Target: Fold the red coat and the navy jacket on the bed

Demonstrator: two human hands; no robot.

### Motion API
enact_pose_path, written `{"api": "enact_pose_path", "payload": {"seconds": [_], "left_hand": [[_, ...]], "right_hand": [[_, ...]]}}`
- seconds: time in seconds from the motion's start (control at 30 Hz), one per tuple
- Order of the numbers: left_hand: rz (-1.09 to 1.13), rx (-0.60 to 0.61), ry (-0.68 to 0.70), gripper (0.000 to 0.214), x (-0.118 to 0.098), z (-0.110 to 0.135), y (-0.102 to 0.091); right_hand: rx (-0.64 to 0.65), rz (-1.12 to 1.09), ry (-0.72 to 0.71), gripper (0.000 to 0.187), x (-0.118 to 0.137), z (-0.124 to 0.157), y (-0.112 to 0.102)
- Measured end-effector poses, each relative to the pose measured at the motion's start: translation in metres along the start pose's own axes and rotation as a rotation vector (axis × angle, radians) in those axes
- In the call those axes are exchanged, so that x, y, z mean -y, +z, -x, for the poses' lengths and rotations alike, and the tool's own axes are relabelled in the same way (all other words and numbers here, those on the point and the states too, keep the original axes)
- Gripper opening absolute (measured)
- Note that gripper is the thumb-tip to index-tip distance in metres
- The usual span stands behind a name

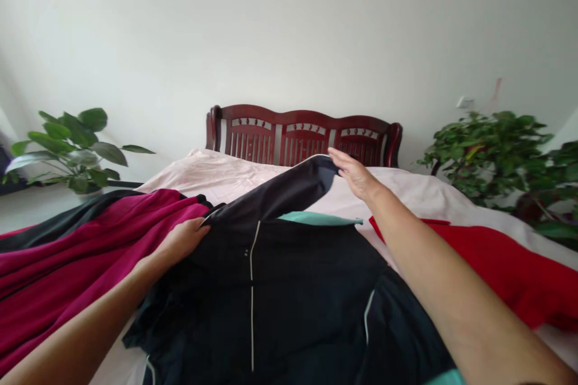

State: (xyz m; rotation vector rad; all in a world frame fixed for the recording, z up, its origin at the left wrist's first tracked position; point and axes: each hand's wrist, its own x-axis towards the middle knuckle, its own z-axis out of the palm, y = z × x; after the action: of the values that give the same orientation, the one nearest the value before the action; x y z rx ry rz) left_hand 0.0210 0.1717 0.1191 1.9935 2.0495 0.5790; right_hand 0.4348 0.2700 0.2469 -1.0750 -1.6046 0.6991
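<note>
So this was a bedroom with a plain white wall [289,30] and a dark red wooden headboard [302,135] behind a bed with a pale pink sheet [212,171]. Way over on the left, a leafy potted plant [67,150] sat on the floor beyond the bed. Next along, a magenta garment [81,258] with a black piece [54,228] lying past it was spread across the left side of the bed. My left hand [183,240] was right at the border between that magenta cloth and a black track jacket [271,295], fingers curled over and apparently pinching the jacket's edge, though the exact grip was hard to make out. The jacket lay in the middle of the bed, with white piping [251,295] down its front and a strip of teal lining [316,218] showing near the top. A dark flap of it [275,192] was lifted up in an arch, and I couldn't tell you which part of the jacket that was. My right hand [354,173] was open with the fingers stretched out, its fingertips right at the top of that flap and not visibly gripping anything. Further right, a bright red garment [510,271] lay across the bed, and past that was another bushy green plant [483,156], with a small wall socket [465,103] above it.
</note>
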Motion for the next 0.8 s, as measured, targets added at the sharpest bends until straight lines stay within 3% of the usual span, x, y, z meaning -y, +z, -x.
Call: {"api": "enact_pose_path", "payload": {"seconds": [0.07, 0.13, 0.27, 0.4, 0.53, 0.63, 0.7, 0.8], "left_hand": [[-0.093, 0.055, -0.102, 0.031, 0.028, -0.013, 0.007], [-0.149, 0.101, -0.168, 0.034, 0.047, -0.014, 0.014], [-0.245, 0.092, -0.201, 0.057, 0.048, 0.004, 0.025], [-0.405, 0.080, -0.120, 0.061, 0.031, 0.023, 0.035], [-0.451, 0.062, -0.029, 0.052, 0.035, 0.029, 0.050], [-0.428, 0.034, 0.032, 0.051, 0.042, 0.026, 0.057], [-0.412, 0.024, 0.071, 0.052, 0.044, 0.022, 0.059], [-0.390, 0.031, 0.088, 0.053, 0.043, 0.018, 0.057]], "right_hand": [[0.145, 0.186, -0.058, 0.052, -0.009, 0.007, 0.021], [0.281, 0.519, -0.015, 0.049, -0.034, 0.039, 0.039], [0.359, 0.764, 0.158, 0.049, -0.102, 0.123, 0.053], [0.292, 1.143, 0.372, 0.057, -0.150, 0.171, 0.032], [0.067, 1.389, 0.469, 0.062, -0.166, 0.184, -0.001], [-0.013, 1.514, 0.366, 0.055, -0.164, 0.193, -0.020], [-0.008, 1.571, 0.274, 0.049, -0.163, 0.202, -0.029], [0.018, 1.581, 0.245, 0.046, -0.164, 0.214, -0.040]]}}
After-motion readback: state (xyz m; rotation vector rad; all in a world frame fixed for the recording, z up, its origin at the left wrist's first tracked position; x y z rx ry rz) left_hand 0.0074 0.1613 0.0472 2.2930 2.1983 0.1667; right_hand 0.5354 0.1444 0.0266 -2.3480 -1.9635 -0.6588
